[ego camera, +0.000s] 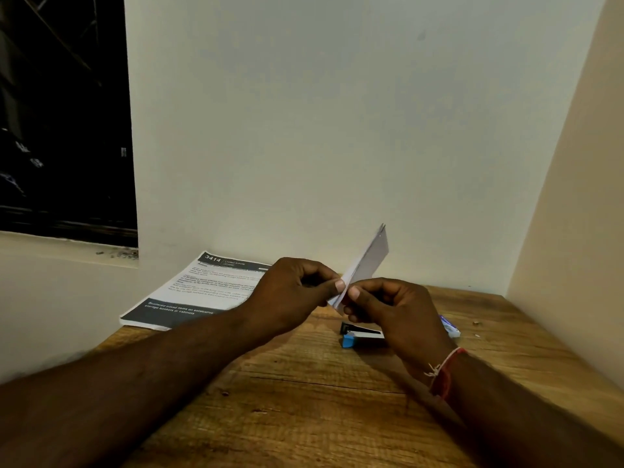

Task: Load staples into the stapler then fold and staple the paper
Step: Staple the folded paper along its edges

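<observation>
My left hand (297, 285) and right hand (388, 309) pinch folded paper (366, 261), long axis toward 1 o'clock. Stapler (358, 336) on bench (304, 383). Printed sheet (202, 292) at 10 o'clock reads "3414".

The printed sheet (199, 292), left of the left hand's fingers (332, 285), bore "3414" and "LIVING ROOM" in its dark header. Its lower dark band's text was only partly legible.

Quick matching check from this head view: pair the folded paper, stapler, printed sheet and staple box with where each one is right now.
Things:
1. folded paper
2. stapler
3. printed sheet
4. staple box

Places:
A. flat at the table's far left corner
B. pinched in the air by left hand and right hand
C. on the table, right of the right hand
D. on the table under the right hand

Pairs: 1-B, 2-D, 3-A, 4-C
</observation>
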`<act>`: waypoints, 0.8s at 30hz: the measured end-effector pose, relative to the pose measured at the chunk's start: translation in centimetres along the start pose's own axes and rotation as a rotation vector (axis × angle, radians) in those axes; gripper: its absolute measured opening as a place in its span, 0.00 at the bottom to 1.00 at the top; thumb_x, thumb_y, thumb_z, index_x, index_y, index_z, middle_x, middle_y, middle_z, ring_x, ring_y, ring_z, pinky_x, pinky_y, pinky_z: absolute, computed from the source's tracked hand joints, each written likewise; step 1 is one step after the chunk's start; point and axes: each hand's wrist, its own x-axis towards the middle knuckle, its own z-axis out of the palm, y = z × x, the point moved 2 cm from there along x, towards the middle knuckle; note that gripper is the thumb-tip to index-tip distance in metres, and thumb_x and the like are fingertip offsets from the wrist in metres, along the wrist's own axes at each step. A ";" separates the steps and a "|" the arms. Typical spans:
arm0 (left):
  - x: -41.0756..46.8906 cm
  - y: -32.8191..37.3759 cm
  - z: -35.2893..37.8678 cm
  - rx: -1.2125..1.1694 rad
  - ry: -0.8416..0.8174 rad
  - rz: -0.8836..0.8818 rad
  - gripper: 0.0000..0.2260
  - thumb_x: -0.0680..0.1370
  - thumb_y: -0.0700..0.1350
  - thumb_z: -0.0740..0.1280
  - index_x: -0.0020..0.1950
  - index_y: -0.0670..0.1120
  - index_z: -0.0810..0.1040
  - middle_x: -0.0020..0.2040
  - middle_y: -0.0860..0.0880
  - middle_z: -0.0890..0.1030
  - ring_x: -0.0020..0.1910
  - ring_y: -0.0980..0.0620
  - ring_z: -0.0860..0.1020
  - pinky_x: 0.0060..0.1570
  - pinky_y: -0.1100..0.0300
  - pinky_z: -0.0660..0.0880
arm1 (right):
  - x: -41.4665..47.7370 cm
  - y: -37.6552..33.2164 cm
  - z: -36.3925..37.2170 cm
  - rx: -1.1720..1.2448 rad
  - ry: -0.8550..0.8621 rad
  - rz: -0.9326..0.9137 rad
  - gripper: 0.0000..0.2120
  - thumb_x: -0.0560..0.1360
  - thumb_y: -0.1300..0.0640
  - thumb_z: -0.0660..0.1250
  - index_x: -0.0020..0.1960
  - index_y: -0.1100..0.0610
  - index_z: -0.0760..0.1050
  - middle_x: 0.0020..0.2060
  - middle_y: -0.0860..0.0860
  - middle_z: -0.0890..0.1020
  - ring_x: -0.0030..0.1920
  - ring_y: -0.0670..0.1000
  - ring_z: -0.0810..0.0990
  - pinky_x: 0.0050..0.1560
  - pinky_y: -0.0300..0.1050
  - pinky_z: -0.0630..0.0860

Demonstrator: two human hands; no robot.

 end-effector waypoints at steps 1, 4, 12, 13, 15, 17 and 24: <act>0.0 0.0 0.0 -0.001 -0.008 0.002 0.05 0.84 0.47 0.78 0.55 0.47 0.93 0.49 0.52 0.92 0.51 0.52 0.90 0.57 0.48 0.89 | 0.0 0.0 0.0 0.010 0.001 0.004 0.06 0.77 0.48 0.78 0.49 0.49 0.92 0.43 0.53 0.92 0.43 0.52 0.91 0.47 0.42 0.88; 0.0 0.1 -0.1 0.005 -0.032 0.001 0.07 0.85 0.50 0.76 0.55 0.49 0.93 0.50 0.53 0.93 0.50 0.53 0.91 0.57 0.48 0.89 | 0.0 0.1 -0.1 0.034 0.016 0.013 0.10 0.72 0.44 0.80 0.49 0.48 0.92 0.44 0.52 0.93 0.46 0.53 0.92 0.47 0.42 0.88; 0.0 0.0 -0.2 -0.085 -0.086 -0.033 0.09 0.83 0.54 0.78 0.54 0.50 0.94 0.50 0.52 0.93 0.51 0.51 0.92 0.57 0.52 0.89 | 0.1 0.2 -0.3 -0.013 0.018 0.007 0.09 0.71 0.47 0.82 0.49 0.48 0.92 0.44 0.52 0.93 0.46 0.53 0.93 0.50 0.48 0.90; 0.0 -0.1 -0.1 -0.104 -0.088 -0.037 0.09 0.83 0.53 0.78 0.54 0.49 0.94 0.50 0.51 0.93 0.51 0.50 0.92 0.57 0.51 0.90 | 0.1 0.1 -0.3 -0.007 0.017 0.005 0.11 0.70 0.45 0.82 0.49 0.48 0.92 0.44 0.52 0.93 0.46 0.53 0.93 0.51 0.48 0.90; 0.1 -0.2 -0.1 -0.127 -0.089 -0.050 0.08 0.82 0.52 0.79 0.55 0.48 0.94 0.51 0.51 0.93 0.52 0.50 0.92 0.56 0.52 0.90 | 0.1 0.1 -0.3 -0.019 0.021 0.002 0.09 0.71 0.47 0.83 0.49 0.48 0.92 0.43 0.52 0.93 0.45 0.53 0.93 0.51 0.48 0.90; 0.2 -0.3 -0.1 -0.144 -0.098 -0.061 0.08 0.83 0.52 0.78 0.55 0.49 0.94 0.51 0.51 0.93 0.52 0.51 0.92 0.54 0.54 0.90 | 0.1 0.2 -0.4 -0.033 0.028 -0.001 0.04 0.74 0.52 0.83 0.49 0.49 0.92 0.43 0.52 0.93 0.45 0.54 0.93 0.51 0.48 0.90; 0.1 0.0 -0.4 -0.165 -0.109 -0.094 0.08 0.84 0.50 0.77 0.57 0.47 0.93 0.50 0.52 0.93 0.50 0.52 0.92 0.48 0.62 0.87 | -0.2 -0.2 -0.4 -0.013 0.031 0.015 0.07 0.73 0.47 0.83 0.49 0.49 0.92 0.44 0.52 0.93 0.45 0.54 0.93 0.49 0.46 0.90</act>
